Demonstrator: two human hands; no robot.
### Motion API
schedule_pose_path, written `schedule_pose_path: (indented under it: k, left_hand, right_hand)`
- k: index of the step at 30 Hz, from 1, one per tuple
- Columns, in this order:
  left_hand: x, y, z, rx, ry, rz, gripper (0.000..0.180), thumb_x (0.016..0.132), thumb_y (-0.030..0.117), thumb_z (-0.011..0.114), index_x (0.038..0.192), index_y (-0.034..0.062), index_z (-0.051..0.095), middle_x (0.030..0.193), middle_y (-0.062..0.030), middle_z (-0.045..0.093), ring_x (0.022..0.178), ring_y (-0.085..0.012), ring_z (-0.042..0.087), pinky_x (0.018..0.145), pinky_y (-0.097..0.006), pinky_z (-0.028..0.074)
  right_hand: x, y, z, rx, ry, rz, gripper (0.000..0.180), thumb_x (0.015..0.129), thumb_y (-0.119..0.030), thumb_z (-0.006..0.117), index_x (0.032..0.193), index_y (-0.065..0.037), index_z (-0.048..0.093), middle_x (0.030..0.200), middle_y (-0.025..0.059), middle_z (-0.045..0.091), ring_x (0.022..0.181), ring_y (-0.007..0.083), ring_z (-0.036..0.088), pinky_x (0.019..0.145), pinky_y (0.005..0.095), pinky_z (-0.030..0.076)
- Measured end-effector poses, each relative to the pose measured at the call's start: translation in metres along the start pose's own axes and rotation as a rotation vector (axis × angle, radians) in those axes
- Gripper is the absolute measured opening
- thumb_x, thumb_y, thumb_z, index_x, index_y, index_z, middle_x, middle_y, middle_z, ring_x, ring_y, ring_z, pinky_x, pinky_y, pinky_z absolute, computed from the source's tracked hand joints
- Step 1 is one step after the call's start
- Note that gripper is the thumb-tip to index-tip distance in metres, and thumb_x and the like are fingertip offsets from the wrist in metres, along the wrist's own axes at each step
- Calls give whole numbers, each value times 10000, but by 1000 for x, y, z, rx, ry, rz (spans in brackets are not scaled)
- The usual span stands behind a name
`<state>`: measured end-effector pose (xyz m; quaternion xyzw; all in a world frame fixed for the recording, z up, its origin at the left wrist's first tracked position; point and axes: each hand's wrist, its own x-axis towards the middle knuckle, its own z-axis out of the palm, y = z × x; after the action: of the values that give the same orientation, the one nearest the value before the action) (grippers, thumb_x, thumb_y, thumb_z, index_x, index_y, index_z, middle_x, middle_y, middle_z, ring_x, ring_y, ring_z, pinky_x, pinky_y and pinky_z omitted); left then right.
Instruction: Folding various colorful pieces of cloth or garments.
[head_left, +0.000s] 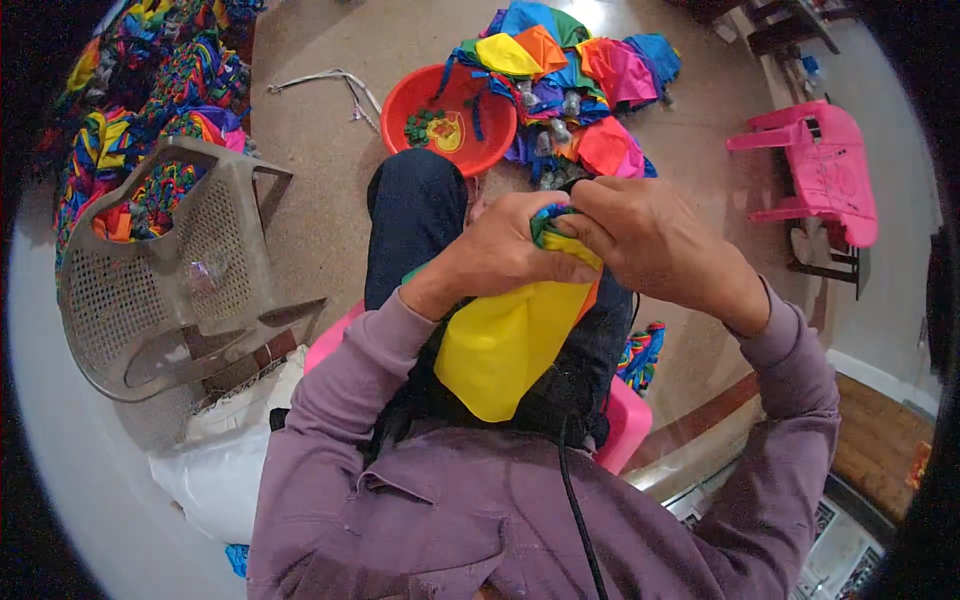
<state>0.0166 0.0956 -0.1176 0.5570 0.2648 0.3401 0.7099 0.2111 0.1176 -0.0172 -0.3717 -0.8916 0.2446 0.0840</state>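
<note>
A rainbow-coloured cloth (510, 345) hangs over my lap, its large yellow panel spread downward between my knees. Gathered at the top, its edge shows green, blue and purple folds. My left hand (515, 240) grips that bunched edge between thumb and fingers. Close against it, my right hand (640, 230) pinches the same edge with curled fingers. Whatever lies between the right fingertips is hidden. Beyond my knees sits a red plastic basin (395, 112) with small dark green pieces (420, 127) and a dark blue strip in it.
More rainbow cloth (615, 70) is heaped on the floor behind the basin, with clear plastic bits among it. At left stands a grey plastic chair (225, 225) before large cloth piles (190, 90). A pink plastic stool (825, 175) lies at right. A white strap (320, 75) rests near the basin.
</note>
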Motion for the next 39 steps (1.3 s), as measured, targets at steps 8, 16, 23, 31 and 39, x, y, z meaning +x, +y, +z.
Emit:
schedule_pose_path:
  k: [8,16,23,31,39]
  left_hand:
    - [-2,6,2,38,-36,24,413,788,239,882,1070,25,670,968,-56,715,911,-125,634,827,-320,508]
    - [-4,14,2,26,-41,52,448,781,255,882,1095,17,669,990,-57,710,932,-127,620,852,-318,501]
    - [-4,13,5,26,-27,19,451,781,255,881,1096,14,666,986,-62,707,941,-136,622,859,-328,500]
    - [-4,8,7,66,-4,45,427,775,256,884,1052,19,662,959,-66,702,918,-151,633,838,-334,500]
    - [-3,3,13,106,56,75,384,764,224,888,1009,29,665,928,-71,694,884,-162,637,810,-331,501]
  right_hand:
    - [5,1,-13,51,-79,-51,276,911,-248,728,837,-7,615,716,203,608,687,422,640,593,501,471]
    - [6,0,-12,175,-100,16,276,911,-203,726,783,-6,579,672,204,530,585,394,539,537,445,406]
    - [7,-7,-16,158,-157,130,327,956,-290,679,829,11,684,686,235,621,614,415,637,552,484,457]
    - [5,-8,-15,69,-156,128,363,964,-294,664,781,20,667,675,240,616,603,430,623,552,509,450]
    - [2,-3,-7,63,-88,100,381,965,-278,668,718,1,583,642,232,521,554,420,525,519,489,390]
